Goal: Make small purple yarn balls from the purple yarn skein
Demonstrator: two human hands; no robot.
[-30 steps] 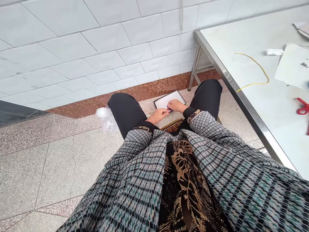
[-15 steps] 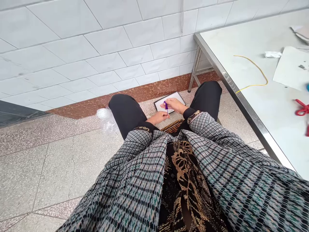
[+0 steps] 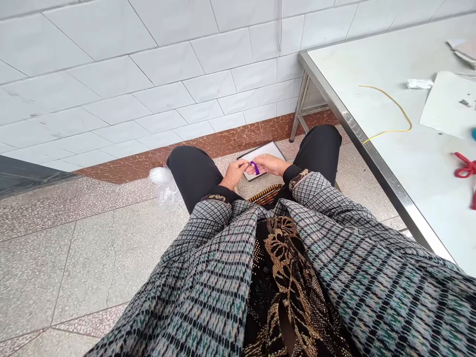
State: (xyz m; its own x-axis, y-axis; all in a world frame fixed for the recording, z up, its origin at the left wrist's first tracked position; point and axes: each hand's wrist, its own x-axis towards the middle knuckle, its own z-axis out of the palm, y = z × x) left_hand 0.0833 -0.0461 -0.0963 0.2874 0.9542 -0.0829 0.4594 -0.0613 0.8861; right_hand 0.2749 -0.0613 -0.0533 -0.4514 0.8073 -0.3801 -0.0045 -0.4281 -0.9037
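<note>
A purple cord (image 3: 255, 167) hangs over the fingers of my right hand (image 3: 270, 164), which is closed on it between thumb and fingers. My left hand (image 3: 234, 173) meets it from the left, its fingertips pinched at the cord's end. The fine detail of any knot there is too small to make out. Behind and below both hands lies a white rectangular panel with a dark rim (image 3: 274, 148), partly hidden by them. Closer to my body, between my thighs, is a black and gold-striped item (image 3: 266, 194), partly covered by my clothes.
On the metal-edged table (image 3: 334, 64) to the right lie a bent yellow cord (image 3: 405, 115), a knotted red cord (image 3: 466, 166), a white sheet (image 3: 442, 106) and a crumpled white piece (image 3: 420, 84). Clear plastic (image 3: 163, 183) sits on the floor beside my left knee. A tiled wall stands ahead.
The purple cord came into view from between my fingers. My left hand dropped low under it, then rose to meet my right hand's fingertips, while the right hand lifted slightly and turned.
</note>
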